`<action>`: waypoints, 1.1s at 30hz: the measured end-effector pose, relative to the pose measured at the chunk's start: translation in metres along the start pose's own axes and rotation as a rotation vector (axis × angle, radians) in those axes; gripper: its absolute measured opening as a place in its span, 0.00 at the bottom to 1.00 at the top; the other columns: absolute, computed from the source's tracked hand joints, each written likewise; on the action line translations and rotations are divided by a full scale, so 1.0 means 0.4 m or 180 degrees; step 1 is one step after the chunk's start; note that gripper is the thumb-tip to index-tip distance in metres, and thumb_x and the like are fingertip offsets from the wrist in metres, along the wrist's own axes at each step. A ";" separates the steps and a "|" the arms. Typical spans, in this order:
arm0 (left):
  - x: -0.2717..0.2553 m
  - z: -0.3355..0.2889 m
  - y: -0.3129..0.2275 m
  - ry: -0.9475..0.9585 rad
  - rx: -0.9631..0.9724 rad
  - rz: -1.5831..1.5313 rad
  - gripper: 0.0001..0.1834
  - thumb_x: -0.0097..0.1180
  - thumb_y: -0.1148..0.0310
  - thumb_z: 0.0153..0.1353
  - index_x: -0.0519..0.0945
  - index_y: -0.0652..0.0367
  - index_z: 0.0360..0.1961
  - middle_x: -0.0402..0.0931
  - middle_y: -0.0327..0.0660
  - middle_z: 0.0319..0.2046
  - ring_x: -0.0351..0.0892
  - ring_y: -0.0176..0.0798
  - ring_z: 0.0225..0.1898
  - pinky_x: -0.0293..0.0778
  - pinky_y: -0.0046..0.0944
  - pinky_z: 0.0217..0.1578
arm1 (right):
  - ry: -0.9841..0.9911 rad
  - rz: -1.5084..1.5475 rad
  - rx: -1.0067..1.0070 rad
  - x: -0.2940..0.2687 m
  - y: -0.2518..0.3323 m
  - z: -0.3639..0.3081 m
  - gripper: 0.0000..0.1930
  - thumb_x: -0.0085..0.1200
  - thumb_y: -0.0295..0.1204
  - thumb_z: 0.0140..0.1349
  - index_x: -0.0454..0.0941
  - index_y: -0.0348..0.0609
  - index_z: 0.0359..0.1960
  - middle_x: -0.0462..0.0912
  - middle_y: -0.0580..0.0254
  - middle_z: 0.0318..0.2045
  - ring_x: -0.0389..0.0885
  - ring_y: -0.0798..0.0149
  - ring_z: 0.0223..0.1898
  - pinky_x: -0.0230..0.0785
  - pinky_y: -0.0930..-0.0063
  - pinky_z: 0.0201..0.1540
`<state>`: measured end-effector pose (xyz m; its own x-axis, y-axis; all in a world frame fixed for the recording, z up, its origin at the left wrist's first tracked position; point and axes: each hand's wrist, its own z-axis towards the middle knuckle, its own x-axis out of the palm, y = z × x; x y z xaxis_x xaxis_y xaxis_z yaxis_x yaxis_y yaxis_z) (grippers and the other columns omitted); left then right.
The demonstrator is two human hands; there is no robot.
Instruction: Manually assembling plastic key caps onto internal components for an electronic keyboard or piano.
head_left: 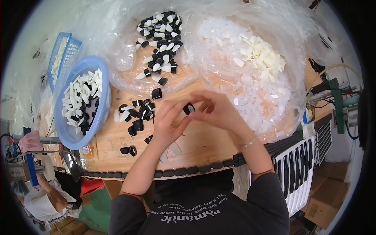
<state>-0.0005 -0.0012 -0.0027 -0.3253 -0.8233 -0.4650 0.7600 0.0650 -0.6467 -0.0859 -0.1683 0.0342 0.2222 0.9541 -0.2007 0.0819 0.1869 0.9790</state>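
In front of my chest I hold a small black cap (188, 109) with a pale inside. My left hand (168, 119) has its thumb and fingers closed round it from the left. From the right, the thumb and bent fingers of my right hand (219, 109) pinch at its edge, slightly blurred. Left of my left hand lie several loose black caps (147, 111) and a few white oval pieces (124, 115). One more black cap (156, 93) sits just beyond that hand. Flat whitish pieces (175, 149) lie partly under my left forearm.
A blue basin (105, 84) at left holds white oval pieces and black parts; a blue basket (72, 49) stands behind it. Black caps with white pieces (160, 35) are heaped on plastic sheeting at the back. Cream pieces (266, 58) and clear flakes (254, 103) spread at right. Dark padding (192, 170) lines the table edge.
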 end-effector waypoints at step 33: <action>0.000 0.007 -0.009 0.0015 0.0662 0.0225 0.29 0.65 0.80 0.43 0.74 0.68 0.51 0.77 0.51 0.43 0.76 0.52 0.42 0.69 0.43 0.45 | -0.0657 -0.0506 -0.1181 0.058 -0.034 -0.032 0.17 0.68 0.23 0.48 0.81 0.39 0.42 0.81 0.67 0.26 0.79 0.76 0.28 0.71 0.83 0.31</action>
<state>-0.0017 -0.0029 0.0015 -0.2694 -0.8181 -0.5080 0.8805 0.0044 -0.4740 -0.0943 -0.1456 0.0165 0.4272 0.8472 -0.3159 -0.2149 0.4345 0.8747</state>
